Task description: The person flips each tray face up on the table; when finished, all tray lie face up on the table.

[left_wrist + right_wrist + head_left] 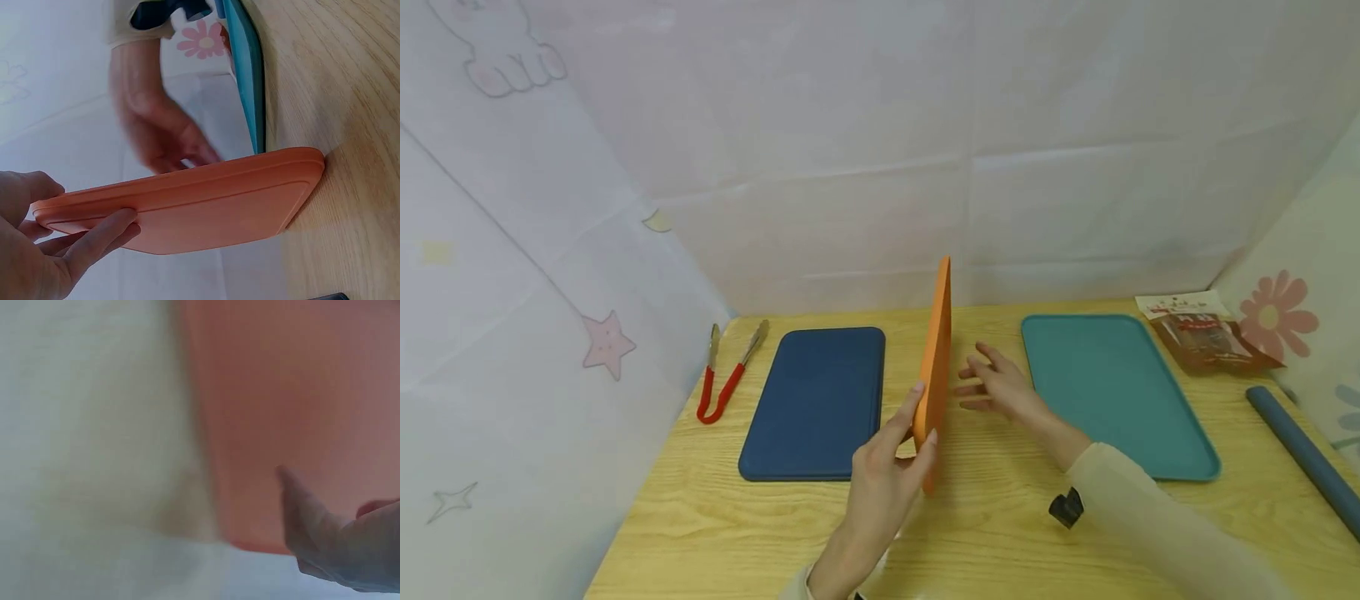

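An orange board [934,367] stands on its edge on the wooden table, between a blue tray and a teal tray. My left hand [883,492] pinches its near edge, thumb on one side and fingers on the other; in the left wrist view the left hand [56,244] grips one end of the orange board [206,212]. To the right of the board, my right hand [1007,396] hovers with fingers spread, holding nothing. The right wrist view shows the right hand [344,544] in front of the board's broad face [300,412], blurred.
Red-handled tongs [726,379] lie at the left, beside the blue tray [820,404]. On the right are the teal tray [1108,392], a brown packet [1210,337] behind it and a dark grey-blue roll [1307,454] along the table's right side. White patterned sheets surround the table.
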### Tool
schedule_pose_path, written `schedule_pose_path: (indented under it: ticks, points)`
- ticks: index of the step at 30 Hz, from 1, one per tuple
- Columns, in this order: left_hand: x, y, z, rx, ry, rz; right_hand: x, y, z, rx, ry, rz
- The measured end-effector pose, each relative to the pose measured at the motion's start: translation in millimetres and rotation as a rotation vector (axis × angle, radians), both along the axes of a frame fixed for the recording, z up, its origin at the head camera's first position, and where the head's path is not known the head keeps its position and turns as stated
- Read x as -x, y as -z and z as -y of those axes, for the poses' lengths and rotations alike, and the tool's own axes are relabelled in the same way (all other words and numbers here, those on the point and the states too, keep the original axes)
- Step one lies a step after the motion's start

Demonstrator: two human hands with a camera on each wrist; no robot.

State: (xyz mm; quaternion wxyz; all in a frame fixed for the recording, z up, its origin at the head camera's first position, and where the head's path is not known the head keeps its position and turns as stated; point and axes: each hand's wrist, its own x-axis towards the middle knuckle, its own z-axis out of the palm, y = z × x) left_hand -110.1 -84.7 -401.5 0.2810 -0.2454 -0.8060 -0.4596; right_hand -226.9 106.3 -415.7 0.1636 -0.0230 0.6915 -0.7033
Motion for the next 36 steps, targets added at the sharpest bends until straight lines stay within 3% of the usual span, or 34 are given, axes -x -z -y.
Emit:
schedule_pose_path:
  ticks: [3, 6, 11, 14, 17, 21, 25, 28, 32, 36]
  points:
    - [0.3, 1.5, 3.7, -0.050, -0.017, 0.012, -4.8, 34.0, -2, -0.122, -0.001, 0.068]
    - [0.6, -0.3, 8.5, -0.135, -0.013, 0.076, -9.4, 47.2, -3, -0.175, -0.016, 0.077]
    - [-0.5, -8.5, 18.9, -0.348, 0.005, 0.337, -12.0, 49.5, -1, -0.175, -0.043, 0.038]
    - [-2.2, -12.0, 23.2, -0.455, 0.017, 0.450, -12.2, 50.3, -3, -0.159, -0.026, 0.056]
    - [-3.6, -11.5, 25.7, -0.499, 0.046, 0.488, -12.1, 53.3, -7, -0.166, -0.018, 0.069]
    - [-1.7, -8.1, 30.0, -0.533, 0.125, 0.480, -9.8, 54.3, -17, -0.183, -0.037, 0.068]
    - [7.3, -7.4, 37.5, -0.601, 0.214, 0.483, -5.1, 48.1, -30, -0.183, -0.089, 0.062]
    - [17.1, -8.3, 44.6, -0.668, 0.257, 0.545, -2.5, 43.3, -41, -0.161, -0.131, 0.084]
    - [35.3, -7.8, 55.6, -0.740, 0.269, 0.707, -0.3, 38.3, -54, -0.144, -0.171, 0.115]
    - [56.5, -4.9, 66.5, -0.712, 0.267, 0.869, 4.0, 33.3, -64, -0.176, -0.189, 0.110]
